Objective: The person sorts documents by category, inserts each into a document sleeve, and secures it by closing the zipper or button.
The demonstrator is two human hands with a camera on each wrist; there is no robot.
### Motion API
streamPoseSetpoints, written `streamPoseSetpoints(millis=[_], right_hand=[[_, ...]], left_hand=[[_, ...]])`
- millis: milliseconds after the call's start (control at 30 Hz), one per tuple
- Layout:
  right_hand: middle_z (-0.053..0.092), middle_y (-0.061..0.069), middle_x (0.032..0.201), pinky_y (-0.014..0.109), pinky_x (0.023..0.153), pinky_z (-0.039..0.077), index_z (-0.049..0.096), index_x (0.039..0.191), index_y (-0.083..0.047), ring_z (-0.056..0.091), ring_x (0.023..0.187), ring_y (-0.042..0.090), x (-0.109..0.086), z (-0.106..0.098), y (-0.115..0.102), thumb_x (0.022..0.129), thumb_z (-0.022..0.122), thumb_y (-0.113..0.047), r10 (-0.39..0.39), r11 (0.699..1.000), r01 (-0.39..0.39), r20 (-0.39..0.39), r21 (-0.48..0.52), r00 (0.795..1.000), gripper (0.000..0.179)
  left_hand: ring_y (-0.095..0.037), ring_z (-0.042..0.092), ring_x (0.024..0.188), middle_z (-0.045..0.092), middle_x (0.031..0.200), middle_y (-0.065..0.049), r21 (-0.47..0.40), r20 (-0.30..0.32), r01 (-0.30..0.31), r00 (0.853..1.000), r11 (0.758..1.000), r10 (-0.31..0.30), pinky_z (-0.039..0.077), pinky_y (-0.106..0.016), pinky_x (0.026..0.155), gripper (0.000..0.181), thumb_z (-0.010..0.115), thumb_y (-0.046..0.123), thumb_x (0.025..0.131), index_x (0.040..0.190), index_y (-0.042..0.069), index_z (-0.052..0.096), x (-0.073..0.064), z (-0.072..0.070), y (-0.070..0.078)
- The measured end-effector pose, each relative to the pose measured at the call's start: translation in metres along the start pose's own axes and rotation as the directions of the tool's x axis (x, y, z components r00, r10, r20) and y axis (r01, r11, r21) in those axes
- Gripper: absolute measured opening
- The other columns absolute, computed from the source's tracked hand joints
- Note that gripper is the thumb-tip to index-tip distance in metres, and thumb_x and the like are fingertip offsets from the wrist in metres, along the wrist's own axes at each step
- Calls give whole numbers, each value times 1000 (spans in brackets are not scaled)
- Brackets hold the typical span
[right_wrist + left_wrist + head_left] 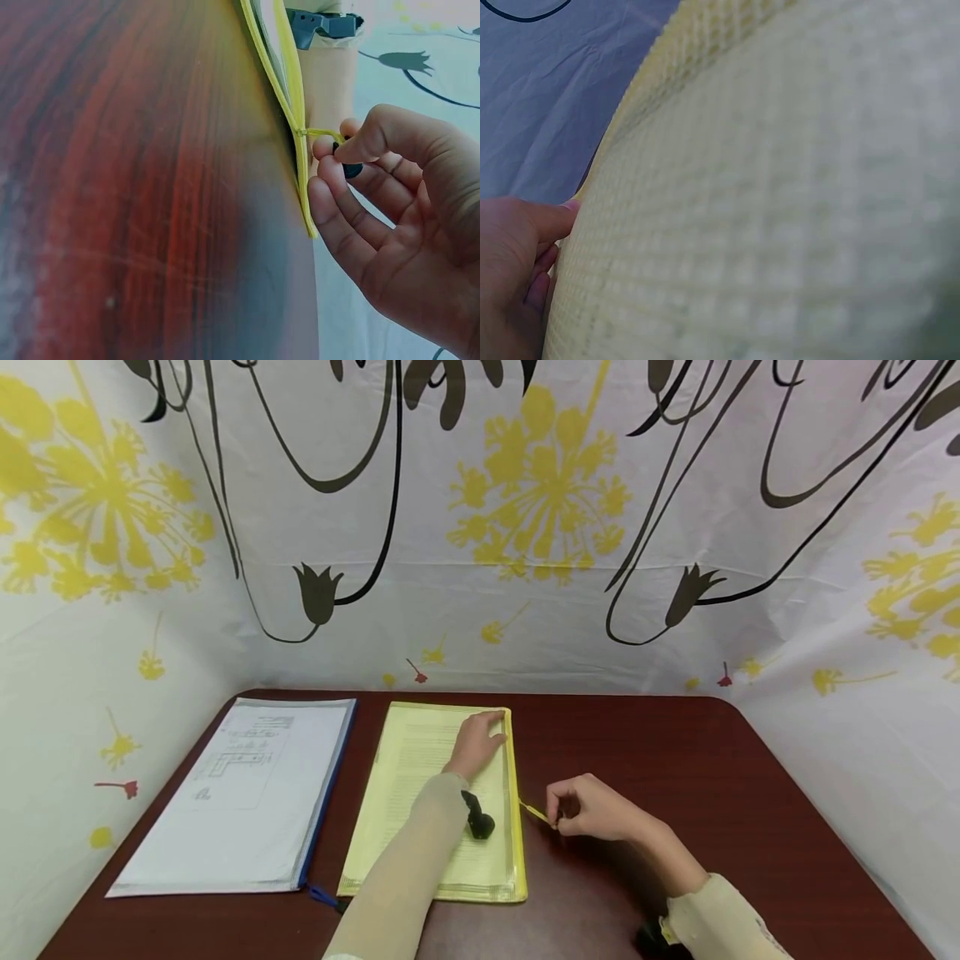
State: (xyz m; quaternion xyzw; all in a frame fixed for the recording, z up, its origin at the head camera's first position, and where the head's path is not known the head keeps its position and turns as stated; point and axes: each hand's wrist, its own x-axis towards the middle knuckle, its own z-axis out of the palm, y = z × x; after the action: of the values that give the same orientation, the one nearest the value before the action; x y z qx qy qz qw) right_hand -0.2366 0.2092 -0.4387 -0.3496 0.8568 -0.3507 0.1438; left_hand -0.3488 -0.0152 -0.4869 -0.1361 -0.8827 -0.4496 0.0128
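A yellow mesh zipper pouch (420,760) with printed sheets inside lies on the table. My left hand (477,745) is at its far right corner; in the left wrist view, thumb and fingers (555,221) pinch the pouch's edge. Beside its right side, my right hand (600,810) pinches the zipper pull (352,166), a black tab on a short yellow cord stretched out from the slider (302,133). On one side of the slider the zipper's two yellow edges spread apart, showing paper between them; on the other they run together.
Left of the yellow pouch lies a white mesh pouch (247,810) with a blue zipper and a drawing inside, its blue pull cord (324,897) hanging over the dark red table (622,743). A patterned white cloth (420,535) surrounds the table's back and sides.
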Motion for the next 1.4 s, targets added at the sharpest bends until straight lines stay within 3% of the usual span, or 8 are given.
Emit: streamPoseSetpoints(millis=[300,500,733,967,1067,1233,1400], right_hand=[[69,2,76,18,53,46,66,80,-16,53,56,0,-11,2,-5,82,62,6,-30,997,23,107,70,994,23],[64,-1,72,14,53,39,66,79,-15,41,55,-4,-18,2,-15,81,64,7,-60,991,29,234,134,970,22],[65,5,70,12,51,37,68,79,-10,41,53,-6,-27,4,-31,78,63,9,-77,979,-1,377,202,923,20],[64,27,76,10,54,40,66,80,2,50,57,-7,-35,6,-47,75,56,16,-117,940,-81,537,330,836,18],[62,32,79,9,57,42,65,81,6,54,60,-6,-36,5,-50,76,56,17,-124,929,-108,572,355,811,14],[62,35,82,10,61,48,66,84,7,60,65,-2,-35,3,-47,79,59,14,-107,923,-133,574,361,812,11],[68,27,84,12,59,48,70,89,1,59,65,-2,-33,-5,-37,82,62,8,-65,943,-115,511,313,857,12]], left_hand=[[-26,48,140,55,147,-5,-24,-21,30,999,999,-30,40,-42,117,50,66,12,95,143,10,53,1,2,1],[-27,48,140,55,147,-6,-31,-26,41,999,999,-42,41,-43,117,50,66,12,95,143,10,53,1,2,3],[-28,49,139,55,147,-8,-21,-41,31,999,999,-32,41,-42,116,49,66,10,95,143,8,54,1,2,5],[-27,49,139,55,147,-8,-13,-54,40,998,999,-40,42,-42,115,50,66,11,95,143,9,53,1,3,6],[-27,49,139,55,147,-7,-5,-62,51,997,999,-51,43,-42,115,50,66,12,95,143,10,54,2,4,5],[-27,49,139,55,148,-7,3,-60,66,996,998,-66,42,-41,116,49,66,13,96,143,9,54,1,4,4],[-28,49,139,54,148,-8,-2,-59,72,996,997,-72,42,-42,116,49,65,13,96,143,9,53,0,5,6]])
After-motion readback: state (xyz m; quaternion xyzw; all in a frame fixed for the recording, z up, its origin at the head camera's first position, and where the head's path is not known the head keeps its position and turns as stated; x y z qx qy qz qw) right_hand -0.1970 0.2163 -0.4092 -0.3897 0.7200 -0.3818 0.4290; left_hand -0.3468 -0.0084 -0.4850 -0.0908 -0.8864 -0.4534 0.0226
